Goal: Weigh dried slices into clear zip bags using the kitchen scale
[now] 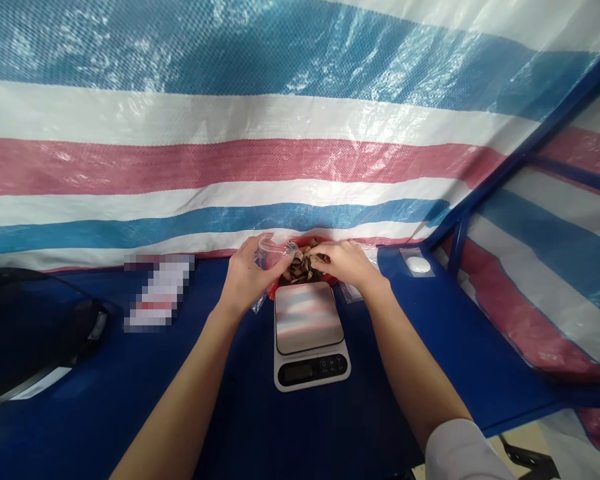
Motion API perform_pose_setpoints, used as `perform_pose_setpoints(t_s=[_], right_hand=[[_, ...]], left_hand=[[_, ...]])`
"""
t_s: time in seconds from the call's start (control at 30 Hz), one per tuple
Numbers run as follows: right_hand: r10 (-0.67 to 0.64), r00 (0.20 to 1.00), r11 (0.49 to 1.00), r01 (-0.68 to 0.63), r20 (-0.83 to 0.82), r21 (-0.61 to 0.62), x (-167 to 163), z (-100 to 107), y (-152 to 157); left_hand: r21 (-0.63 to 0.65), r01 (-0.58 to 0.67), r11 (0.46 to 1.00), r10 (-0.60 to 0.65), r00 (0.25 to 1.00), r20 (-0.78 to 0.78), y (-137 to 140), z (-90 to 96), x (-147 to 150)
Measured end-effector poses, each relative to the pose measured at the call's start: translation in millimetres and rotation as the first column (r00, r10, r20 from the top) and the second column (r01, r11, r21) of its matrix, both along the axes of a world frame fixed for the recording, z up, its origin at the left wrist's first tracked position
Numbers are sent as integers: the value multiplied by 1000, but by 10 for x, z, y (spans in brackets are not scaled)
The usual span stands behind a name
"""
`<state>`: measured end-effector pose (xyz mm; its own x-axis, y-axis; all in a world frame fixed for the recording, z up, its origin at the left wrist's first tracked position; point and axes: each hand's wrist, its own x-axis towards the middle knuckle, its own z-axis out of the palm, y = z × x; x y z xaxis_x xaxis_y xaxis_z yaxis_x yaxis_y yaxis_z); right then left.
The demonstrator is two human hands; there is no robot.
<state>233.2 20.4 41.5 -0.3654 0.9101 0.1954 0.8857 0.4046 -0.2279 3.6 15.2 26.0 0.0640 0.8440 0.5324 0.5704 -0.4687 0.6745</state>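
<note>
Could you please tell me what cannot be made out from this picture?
In the head view:
- Right hand: whether it grips any brown pieces; fingertips too small to tell.
- Red bag: its lower front, hidden behind the scale.
- Display: any reading, too dark and small.
- Black object: its full shape, cut off by the left edge.
- Pixelated item: its details, blurred by blocks.

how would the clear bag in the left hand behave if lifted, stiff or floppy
The clear bag, held in the left hand, looks thin and creased, so it would probably flop rather than stand stiff. Its glossy surface may be a bit slippery, and such filmy plastic is likely light.
</note>
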Motion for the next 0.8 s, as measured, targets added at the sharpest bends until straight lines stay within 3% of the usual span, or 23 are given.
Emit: perform_pose_setpoints(t_s=[0.13,0.5,0.8], right_hand=[[16,997,1000,-16,82,-6,-38,-55,8],[-12,999,1000,11,33,10,-42,-187,106],[25,981,999,-17,-193,42,80,-219,149]], left_hand=[[-21,18,1000,-18,1000,2,22,-54,5],[5,121,993,-121,992,-17,26,-166,-43],[-31,127,991,-127,992,-21,15,-191,-45]])
